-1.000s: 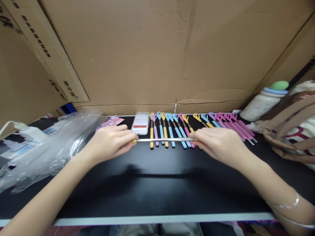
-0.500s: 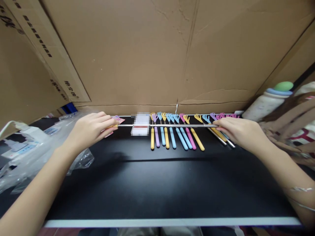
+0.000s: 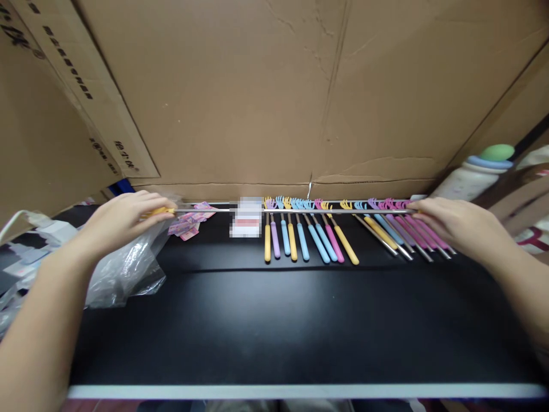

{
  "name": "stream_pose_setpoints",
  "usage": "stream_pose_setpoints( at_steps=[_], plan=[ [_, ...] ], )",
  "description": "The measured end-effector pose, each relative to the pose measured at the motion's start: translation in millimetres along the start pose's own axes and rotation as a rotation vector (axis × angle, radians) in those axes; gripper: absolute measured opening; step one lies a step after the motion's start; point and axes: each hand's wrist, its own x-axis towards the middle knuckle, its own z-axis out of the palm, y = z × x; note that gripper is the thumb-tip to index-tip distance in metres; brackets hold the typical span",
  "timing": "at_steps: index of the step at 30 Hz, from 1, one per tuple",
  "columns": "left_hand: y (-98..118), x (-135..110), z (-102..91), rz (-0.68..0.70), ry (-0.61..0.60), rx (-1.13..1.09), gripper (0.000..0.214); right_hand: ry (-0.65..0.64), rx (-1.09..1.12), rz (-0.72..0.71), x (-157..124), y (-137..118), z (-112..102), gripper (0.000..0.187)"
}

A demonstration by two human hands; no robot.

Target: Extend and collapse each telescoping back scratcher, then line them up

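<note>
A telescopic back scratcher (image 3: 291, 211) is stretched level between my two hands, above the black table. Its thin metal rod is drawn out long. My left hand (image 3: 128, 220) is closed round its yellow end; whether this is the claw or the grip is hidden by my fingers. At the other end, my right hand (image 3: 448, 226) pinches the rod, and what lies inside those fingers is covered. Behind the rod, a row of back scratchers (image 3: 302, 240) with yellow, purple, blue and pink grips lies claws away from me. Further right, more back scratchers (image 3: 398, 234) lie slanted, their metal ends toward me.
Clear plastic bags (image 3: 124, 274) and a white power strip (image 3: 55, 234) lie at left. Pink paper slips (image 3: 191, 220) and a blurred-out white box (image 3: 246, 226) stand near the back. Cardboard (image 3: 240, 97) walls the rear. A bottle (image 3: 467, 177) stands at right.
My hands have moved apart, left hand leftward and right hand rightward, and the rod between them has lengthened. It has also shifted slightly up in view. More pink back scratchers now show at right.
</note>
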Motion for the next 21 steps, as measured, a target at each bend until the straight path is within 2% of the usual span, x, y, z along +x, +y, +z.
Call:
stream_pose_setpoints(
  at_steps=[6, 12, 16, 21],
  plan=[
    [-15.4, -3.7, 2.9, -0.013, 0.009, -0.059, 0.042, -0.090, 0.048, 0.140, -22.1, 34.0, 12.6, 0.042],
    [-20.3, -3.4, 6.8, -0.014, 0.023, -0.138, 0.041, -0.122, 0.082, 0.208, -16.0, 30.6, 9.9, 0.026],
    [-18.8, -3.8, 6.4, -0.046, 0.022, -0.185, 0.043, -0.112, 0.119, 0.265, -17.3, 31.6, 10.8, 0.026],
    [-14.4, -6.1, 1.7, -0.059, 0.055, -0.258, 0.043, -0.157, 0.411, 0.398, -30.3, 38.5, 14.6, 0.025]
  ],
)
